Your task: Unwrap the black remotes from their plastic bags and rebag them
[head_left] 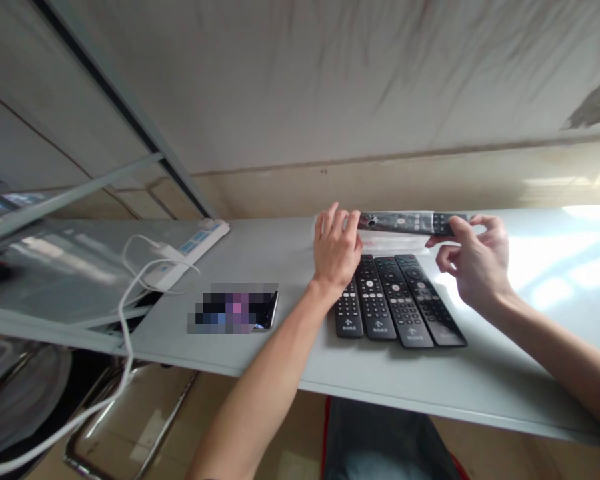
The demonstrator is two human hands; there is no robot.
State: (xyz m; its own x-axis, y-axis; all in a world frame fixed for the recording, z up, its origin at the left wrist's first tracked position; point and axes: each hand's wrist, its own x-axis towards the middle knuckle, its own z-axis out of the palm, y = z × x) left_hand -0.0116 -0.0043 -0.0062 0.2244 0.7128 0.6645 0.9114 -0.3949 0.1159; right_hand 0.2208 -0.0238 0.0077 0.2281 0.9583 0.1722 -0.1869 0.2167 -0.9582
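Note:
A black remote control [446, 224] lies level above the back of the table, its left part inside a clear plastic sleeve [390, 223]. My right hand [480, 260] pinches its bare right end between thumb and fingers. My left hand [336, 248] is closed over the sleeve's left end, its fingertips partly hidden behind the plastic. Below the hands, several black remote controls [411, 319] lie side by side in a fanned row, buttons up. The leftmost one is partly covered by my left wrist. Whitish plastic [395, 245] lies just behind the row.
A phone [267, 311], its screen blurred out, lies left of my left forearm. Farther left, a white power strip [190, 252] has a white cable [125, 320] hanging past the table edge. The wall [360, 180] borders the back; a metal-framed chair [130, 420] stands below left.

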